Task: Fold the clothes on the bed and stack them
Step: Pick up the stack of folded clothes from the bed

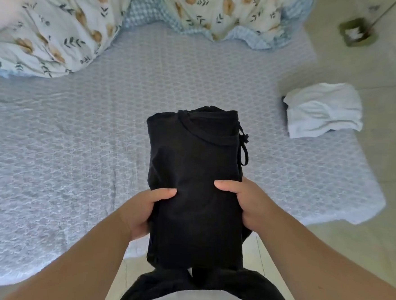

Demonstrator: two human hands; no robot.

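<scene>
A folded black garment (196, 163) with a drawstring on its right side is held above the near corner of the bed (74, 155). My left hand (141, 211) grips its left edge, thumb on top. My right hand (242, 204) grips its right edge, thumb on top as well; the other fingers of both hands are hidden under the cloth. A folded white garment (324, 110) lies near the bed's right edge, with something dark just showing beneath it.
A floral duvet (60, 23) is bunched along the far side of the bed. Pale tiled floor (364, 208) runs to the right, with a mop head (356, 32) at the top right. My dark trousers fill the bottom of the view.
</scene>
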